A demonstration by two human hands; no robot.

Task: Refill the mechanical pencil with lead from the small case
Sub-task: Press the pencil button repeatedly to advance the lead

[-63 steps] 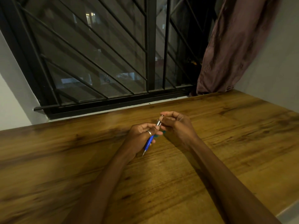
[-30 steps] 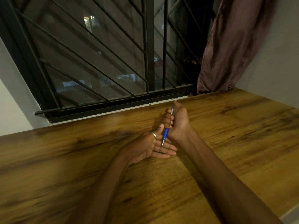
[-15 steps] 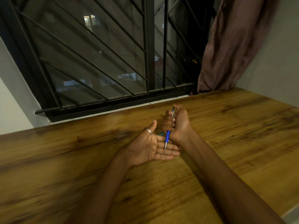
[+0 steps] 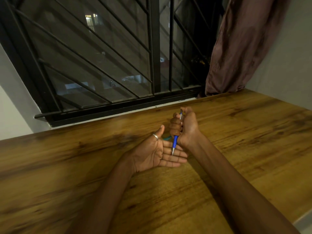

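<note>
Over the wooden table (image 4: 236, 132), your left hand (image 4: 157, 153) lies palm-up and flat open, holding nothing, while your right hand (image 4: 184, 127) fists around the blue mechanical pencil (image 4: 175, 143), upright, tip down above your left fingers (image 4: 175, 157).

Home room: wooden desk (image 4: 236, 141), barred window (image 4: 118, 56), curtain (image 4: 244, 48).
</note>
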